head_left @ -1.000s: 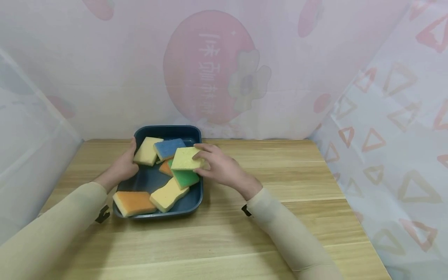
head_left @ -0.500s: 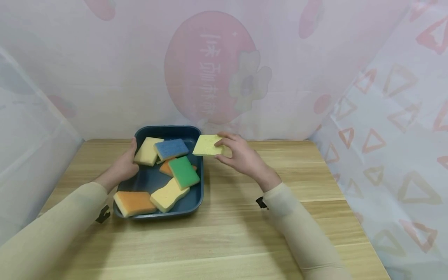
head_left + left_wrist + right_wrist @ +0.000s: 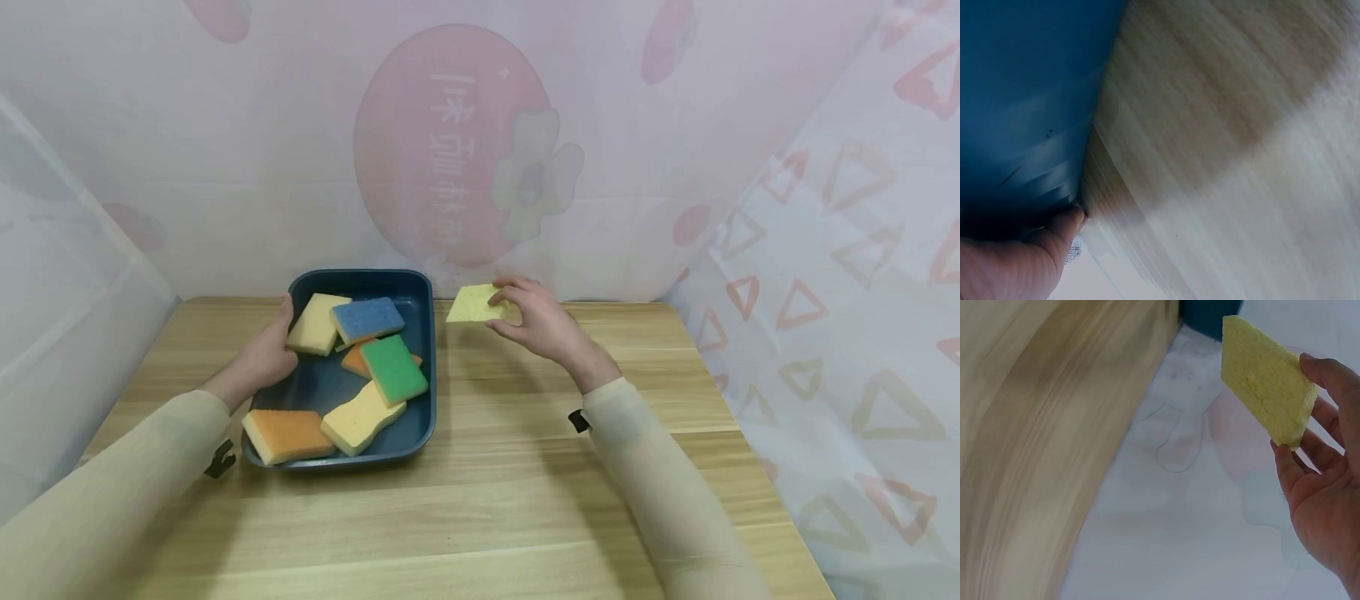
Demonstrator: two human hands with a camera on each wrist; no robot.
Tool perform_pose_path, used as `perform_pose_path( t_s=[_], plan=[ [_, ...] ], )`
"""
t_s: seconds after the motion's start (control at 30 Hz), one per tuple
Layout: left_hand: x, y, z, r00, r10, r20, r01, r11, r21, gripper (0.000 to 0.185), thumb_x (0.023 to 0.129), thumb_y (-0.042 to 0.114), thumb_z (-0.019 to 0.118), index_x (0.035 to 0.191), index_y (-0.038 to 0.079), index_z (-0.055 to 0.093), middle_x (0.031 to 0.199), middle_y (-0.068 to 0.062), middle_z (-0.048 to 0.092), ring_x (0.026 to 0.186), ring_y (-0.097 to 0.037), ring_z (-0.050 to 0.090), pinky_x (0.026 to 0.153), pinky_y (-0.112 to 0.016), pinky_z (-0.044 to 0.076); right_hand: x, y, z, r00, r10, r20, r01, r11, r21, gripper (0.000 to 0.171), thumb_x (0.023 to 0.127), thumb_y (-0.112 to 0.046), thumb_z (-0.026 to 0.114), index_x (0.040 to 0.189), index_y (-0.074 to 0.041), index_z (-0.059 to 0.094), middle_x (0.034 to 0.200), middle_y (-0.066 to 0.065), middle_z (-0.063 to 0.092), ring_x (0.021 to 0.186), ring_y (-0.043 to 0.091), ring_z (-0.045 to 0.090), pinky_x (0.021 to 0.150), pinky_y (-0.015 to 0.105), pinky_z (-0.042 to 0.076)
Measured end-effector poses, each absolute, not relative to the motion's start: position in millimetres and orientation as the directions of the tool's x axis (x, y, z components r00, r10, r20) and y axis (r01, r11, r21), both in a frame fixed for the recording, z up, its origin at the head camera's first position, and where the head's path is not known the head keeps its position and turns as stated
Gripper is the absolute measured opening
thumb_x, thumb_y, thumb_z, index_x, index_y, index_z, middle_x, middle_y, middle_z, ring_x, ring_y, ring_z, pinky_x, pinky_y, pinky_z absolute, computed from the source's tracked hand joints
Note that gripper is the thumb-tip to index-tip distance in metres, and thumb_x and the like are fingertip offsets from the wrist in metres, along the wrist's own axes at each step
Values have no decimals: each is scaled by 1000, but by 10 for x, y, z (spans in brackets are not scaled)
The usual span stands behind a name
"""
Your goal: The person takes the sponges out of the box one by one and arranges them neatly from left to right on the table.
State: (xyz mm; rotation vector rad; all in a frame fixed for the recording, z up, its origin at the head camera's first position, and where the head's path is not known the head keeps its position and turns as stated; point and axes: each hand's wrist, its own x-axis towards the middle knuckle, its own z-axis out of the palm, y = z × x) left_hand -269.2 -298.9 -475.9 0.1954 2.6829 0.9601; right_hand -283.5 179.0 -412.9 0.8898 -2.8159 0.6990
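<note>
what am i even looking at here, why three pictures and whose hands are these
There is no machine here: a person wears three cameras. The wide picture comes from a camera on the head, looking down at a wooden table. The other two come from cameras on each wrist, so they look close and blurry. On the table sits a dark blue tray holding sponges, among them a green sponge and a blue sponge. The left hand holds the tray's edge; its wrist camera shows mostly blue tray wall. The right hand pinches a pale yellow sponge in the air, to the right of the tray; its wrist camera shows that sponge up close.
</note>
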Motion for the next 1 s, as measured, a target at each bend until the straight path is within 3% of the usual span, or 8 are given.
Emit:
perform_pose_path(
  t_s=[0.27, 0.37, 0.5, 0.57, 0.63, 0.77, 0.9, 1.0],
  plan=[
    [-2668, -2994, -4776, -951, 208, -227, 19, 775, 632, 109, 101, -9, 44, 177, 0, -33, 186, -45, -10, 141, -62, 44, 105, -65, 45, -2995, 1856, -4264, -818, -557, 146, -566, 733, -376, 33, 109, -25, 85, 134, -4, 81, 165, 19, 69, 155, 43, 64, 133, 59, 50],
    [-2680, -2990, -4798, -950, 210, -229, 17, 771, 637, 109, 101, -9, 44, 177, 0, -33, 187, -43, -13, 155, -65, 40, 109, -67, 44, -3057, 1883, -4307, -812, -573, 109, -567, 733, -375, 33, 109, -24, 84, 135, -3, 80, 164, 19, 69, 156, 43, 63, 133, 59, 50],
    [-2683, -2977, -4801, -950, 214, -228, 13, 755, 655, 110, 101, -8, 44, 177, 2, -34, 188, -38, -19, 173, -66, 20, 119, -70, 39, -3165, 1933, -4368, -801, -595, 66, -571, 727, -382, 32, 110, -24, 83, 135, -4, 80, 165, 20, 68, 156, 43, 62, 134, 59, 49],
    [-2683, -2974, -4805, -951, 216, -221, 15, 747, 664, 111, 100, -8, 45, 178, 4, -34, 189, -39, -16, 169, -65, 27, 117, -69, 41, -3222, 1966, -4398, -795, -606, 39, -571, 724, -386, 31, 110, -23, 83, 134, -4, 81, 165, 20, 68, 157, 44, 62, 135, 59, 49],
    [-2708, -2995, -4852, -956, 213, -202, 30, 754, 656, 111, 100, -6, 46, 180, 6, -31, 189, -40, -10, 157, -63, 39, 111, -63, 46, -3277, 1999, -4422, -781, -624, 13, -582, 721, -375, 30, 109, -23, 83, 133, -3, 82, 165, 21, 68, 158, 45, 61, 136, 60, 47],
    [-2720, -2997, -4862, -959, 205, -194, 33, 763, 646, 112, 99, -6, 48, 181, 5, -28, 188, -44, -2, 135, -60, 48, 101, -59, 50, -3372, 2049, -4457, -743, -668, -49, -619, 712, -331, 31, 109, -21, 82, 134, -2, 84, 164, 22, 70, 160, 45, 60, 138, 60, 44],
    [-2689, -2965, -4795, -956, 198, -216, 16, 771, 636, 112, 99, -9, 47, 179, 1, -30, 186, -47, -3, 136, -61, 49, 101, -62, 49, -3445, 2070, -4482, -719, -688, -101, -634, 709, -309, 31, 110, -17, 81, 137, -2, 84, 165, 22, 70, 161, 46, 59, 139, 60, 44],
    [-2681, -2957, -4769, -955, 198, -221, 16, 777, 629, 110, 100, -10, 46, 178, -1, -31, 186, -46, -6, 146, -62, 44, 105, -64, 47, -3496, 2068, -4518, -717, -685, -128, -629, 715, -305, 31, 109, -15, 82, 137, -2, 83, 167, 21, 69, 162, 45, 58, 140, 59, 43]
  ],
)
